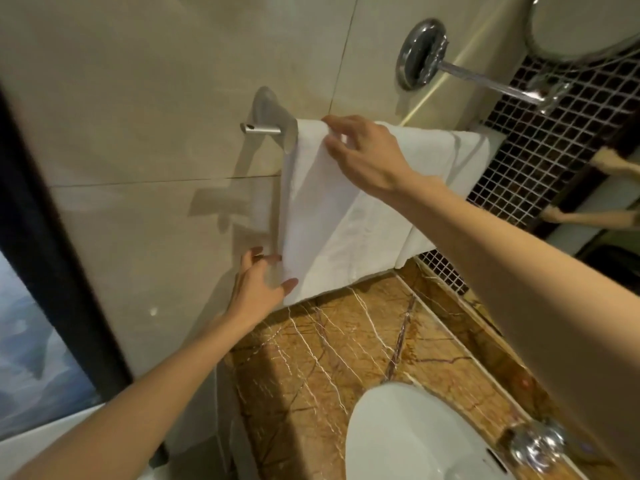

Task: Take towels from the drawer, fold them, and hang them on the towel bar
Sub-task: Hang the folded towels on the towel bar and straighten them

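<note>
A white folded towel [349, 223] hangs over the chrome towel bar [263, 128] on the beige tiled wall, hiding most of the bar. My right hand [363, 154] is at the towel's top left corner, fingers curled, pinching the fold where it drapes over the bar. My left hand [259, 285] is at the towel's lower left corner with fingers spread, fingertips touching the hanging edge. A second layer of white towel [464, 150] shows further right on the bar.
A brown marble counter [346, 358] lies below the towel, with a white basin [408, 441] and chrome tap [533, 445] at the lower right. A chrome arm with round mirror [450, 64] juts from the wall above. Dark mosaic tiles [540, 150] stand right.
</note>
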Available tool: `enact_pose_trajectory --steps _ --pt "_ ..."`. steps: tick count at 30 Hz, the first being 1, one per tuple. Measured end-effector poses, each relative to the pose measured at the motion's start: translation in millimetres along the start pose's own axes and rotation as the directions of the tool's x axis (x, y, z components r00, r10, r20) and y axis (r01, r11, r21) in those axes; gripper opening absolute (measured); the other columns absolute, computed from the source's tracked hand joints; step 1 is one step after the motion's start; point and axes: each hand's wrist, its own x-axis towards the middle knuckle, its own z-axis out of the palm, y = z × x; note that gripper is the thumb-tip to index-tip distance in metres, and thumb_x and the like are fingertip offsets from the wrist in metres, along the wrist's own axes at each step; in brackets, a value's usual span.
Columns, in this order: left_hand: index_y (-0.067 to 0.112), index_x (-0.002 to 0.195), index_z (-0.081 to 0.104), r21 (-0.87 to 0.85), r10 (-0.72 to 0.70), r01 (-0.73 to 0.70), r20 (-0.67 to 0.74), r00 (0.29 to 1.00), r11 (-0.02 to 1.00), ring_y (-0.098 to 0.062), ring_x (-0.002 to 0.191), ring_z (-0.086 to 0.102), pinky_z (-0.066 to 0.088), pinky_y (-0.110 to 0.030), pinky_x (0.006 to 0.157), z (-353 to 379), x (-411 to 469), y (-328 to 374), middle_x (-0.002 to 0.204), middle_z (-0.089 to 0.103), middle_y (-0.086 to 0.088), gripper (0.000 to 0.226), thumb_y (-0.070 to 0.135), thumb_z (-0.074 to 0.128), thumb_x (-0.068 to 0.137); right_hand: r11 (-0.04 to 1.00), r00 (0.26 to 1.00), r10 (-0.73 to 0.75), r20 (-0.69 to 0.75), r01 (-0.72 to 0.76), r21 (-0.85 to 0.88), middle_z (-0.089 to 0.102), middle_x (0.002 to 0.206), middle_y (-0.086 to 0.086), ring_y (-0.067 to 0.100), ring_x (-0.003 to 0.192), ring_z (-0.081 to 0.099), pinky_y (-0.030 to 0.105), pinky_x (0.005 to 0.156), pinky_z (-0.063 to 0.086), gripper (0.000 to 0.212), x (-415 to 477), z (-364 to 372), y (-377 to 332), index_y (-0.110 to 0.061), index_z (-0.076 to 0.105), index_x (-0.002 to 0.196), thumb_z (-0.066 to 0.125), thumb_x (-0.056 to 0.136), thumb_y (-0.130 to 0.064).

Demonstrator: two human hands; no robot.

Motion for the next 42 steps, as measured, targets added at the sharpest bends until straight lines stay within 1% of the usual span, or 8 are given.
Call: enact_pose_trajectory --steps 6,13,21,25,31,35,39,42 --pt "0.014 0.117 0.060 0.003 0.090 -0.091 0.108 0.990 0.996 -0.029 0.128 0.041 0.029 -0.048 0.112 24 4 -31 0.139 0.038 -0.006 0.055 0.042 0.075 0.073 0.999 0.999 0.017 -0.049 -0.015 0.039 0.066 0.111 0.007 0.029 0.100 0.057 0.026 0.070 0.030 0.033 5 7 3 -0.020 0.064 0.110 0.040 0.092 -0.034" --pt "0.011 0.100 0.075 0.035 0.142 -0.142 -0.002 0.990 0.989 -0.033 0.129 0.041 0.033 -0.046 0.109 43 13 -29 0.137 0.050 -0.014 0.020 0.023 0.063 0.089 0.994 0.998 0.064 0.006 -0.065 0.091 0.065 0.123 0.003 0.029 0.115 0.056 0.036 0.096 0.044 0.036 19 7 3 -0.025 0.064 0.120 0.038 0.095 -0.028" --pt "0.015 0.085 0.071 -0.087 0.014 -0.015 -0.007 1.000 0.996 -0.015 0.098 0.055 0.037 -0.009 0.084 52 0 -30 0.110 0.058 0.002 0.020 0.032 0.062 0.089 0.994 0.995 0.061 0.073 -0.067 0.087 0.065 0.118 0.006 0.030 0.112 0.054 0.035 0.092 0.041 0.032 27 2 5 -0.024 0.064 0.113 0.037 0.096 -0.023" --pt "0.008 0.095 0.072 -0.185 -0.063 0.072 0.055 0.996 0.980 -0.011 0.098 0.057 0.040 -0.020 0.085 54 -12 -36 0.106 0.064 0.001 0.037 0.042 0.060 0.087 0.993 0.999 0.022 0.039 -0.026 0.112 0.066 0.115 0.007 0.029 0.110 0.056 0.035 0.092 0.040 0.030 22 4 5 -0.020 0.065 0.113 0.038 0.098 -0.020" --pt "0.009 0.093 0.074 -0.224 -0.108 0.121 0.068 0.992 0.967 -0.003 0.087 0.064 0.049 -0.014 0.076 63 -15 -38 0.098 0.071 0.002 0.014 0.020 0.069 0.085 0.996 1.000 0.019 -0.018 -0.017 0.087 0.066 0.119 0.008 0.028 0.113 0.056 0.029 0.094 0.039 0.031 18 4 2 -0.017 0.065 0.117 0.041 0.098 -0.020" --pt "0.016 0.091 0.076 -0.200 -0.097 0.115 0.096 0.991 0.973 -0.005 0.086 0.065 0.051 -0.018 0.074 64 -16 -41 0.094 0.069 0.007 0.016 0.029 0.068 0.085 0.999 0.999 -0.030 -0.020 0.030 0.009 0.065 0.123 0.008 0.030 0.119 0.053 0.047 0.113 0.024 0.034 21 0 -3 -0.019 0.063 0.121 0.038 0.099 -0.024" --pt "0.019 0.076 0.074 -0.204 -0.181 0.193 0.078 0.980 0.960 0.003 0.073 0.063 0.044 -0.007 0.062 65 -18 -39 0.083 0.067 0.011 0.013 0.031 0.072 0.082 0.999 0.998 -0.044 0.042 0.044 0.017 0.063 0.093 0.009 0.035 0.097 0.055 0.036 0.086 0.038 0.034 21 1 1 -0.011 0.062 0.097 0.035 0.101 -0.031" --pt "0.024 0.057 0.066 -0.195 -0.199 0.203 0.038 0.979 0.960 0.003 0.057 0.055 0.036 -0.007 0.053 68 -24 -38 0.067 0.062 0.012 0.026 0.028 0.073 0.081 0.997 0.997 -0.072 0.007 0.072 0.032 0.065 0.102 0.012 0.034 0.099 0.056 0.035 0.079 0.040 0.031 16 3 4 -0.010 0.062 0.106 0.038 0.101 -0.030"
